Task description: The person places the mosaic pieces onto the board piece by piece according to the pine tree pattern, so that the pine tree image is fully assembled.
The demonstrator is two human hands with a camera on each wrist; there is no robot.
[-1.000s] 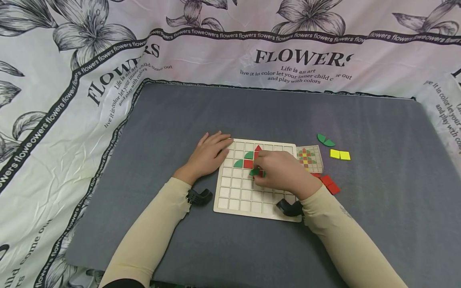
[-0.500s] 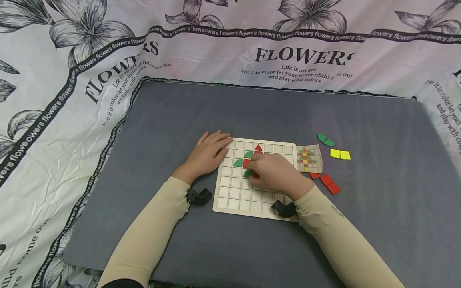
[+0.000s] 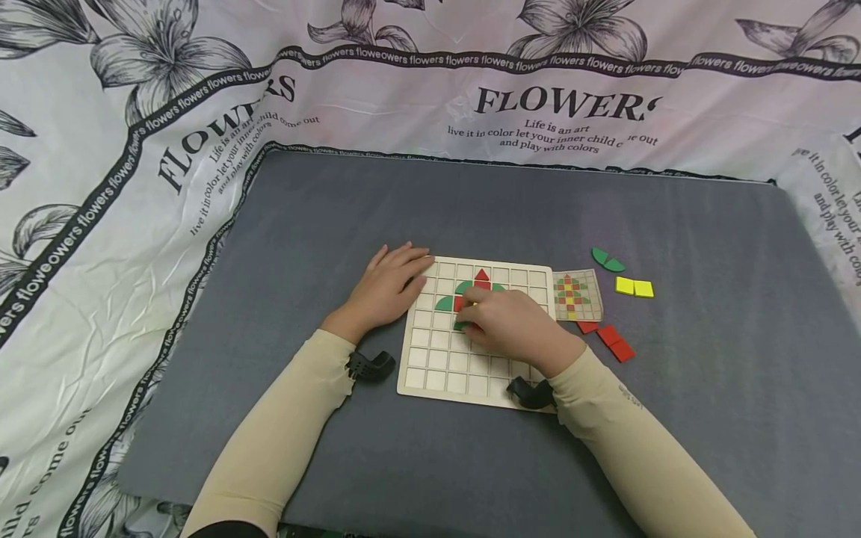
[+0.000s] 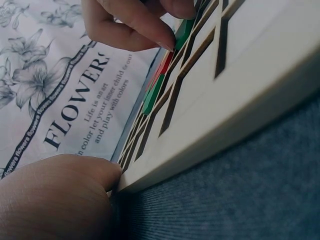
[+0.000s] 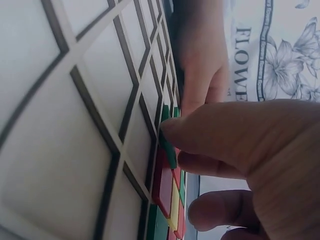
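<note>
A wooden grid board (image 3: 439, 362) lies on the grey table. My left hand (image 3: 385, 293) rests flat at its far left corner, fingers straight. Over the middle of the board, my right hand (image 3: 513, 323) pinches a green quarter-circle tile (image 5: 169, 150) between thumb and fingertips. That tile sits tilted at its cell, beside a dark red square tile (image 5: 163, 181) in the right wrist view. Above it stand a red triangle (image 3: 481, 274), a red square (image 3: 458, 304) and green quarter-circles (image 3: 444, 303). The right hand covers part of the pattern.
A small pattern card (image 3: 587, 306) lies against the board's right edge. Farther right are two green quarter-circle tiles (image 3: 608, 260), two yellow square tiles (image 3: 634, 288) and several red tiles (image 3: 615, 344). A flower-printed cloth (image 3: 390, 104) stands behind the table.
My right hand has shifted slightly left with the green tile, from beside the middle column to the cell left of it. My left hand stays on the board's corner.
</note>
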